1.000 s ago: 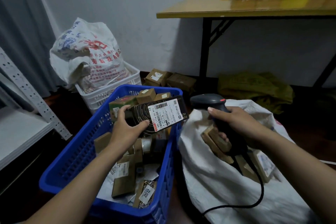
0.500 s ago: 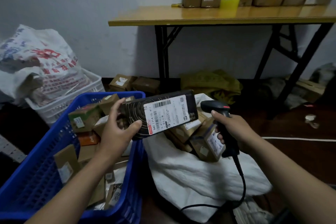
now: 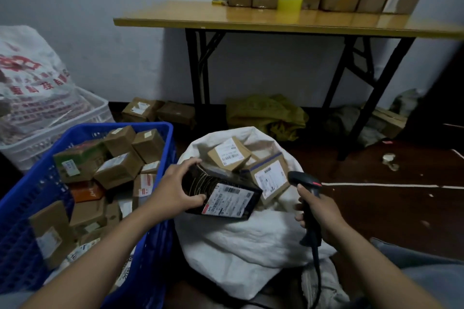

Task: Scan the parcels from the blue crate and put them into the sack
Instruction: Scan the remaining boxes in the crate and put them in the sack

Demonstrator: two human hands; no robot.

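My left hand [image 3: 175, 188] grips a flat black parcel [image 3: 223, 195] with a white barcode label, held low over the open mouth of the white sack [image 3: 246, 241]. Several brown boxes [image 3: 229, 153] lie inside the sack. My right hand [image 3: 319, 213] holds a black barcode scanner [image 3: 305, 183] by its handle, just right of the sack's mouth, with its cable hanging down. The blue crate [image 3: 150, 228] stands at the left, filled with several cardboard parcels [image 3: 118, 170].
A white basket [image 3: 82, 118] with a printed bag stands behind the crate. A yellow folding table [image 3: 276, 20] with several cardboard boxes stands by the wall; loose boxes [image 3: 140, 109] and a yellow-green bag [image 3: 266, 115] lie beneath it. Dark floor stretches to the right.
My left hand has carried the black parcel from above the crate rightwards and down onto the sack's mouth. The scanner in my right hand has drawn back to the right and lower.
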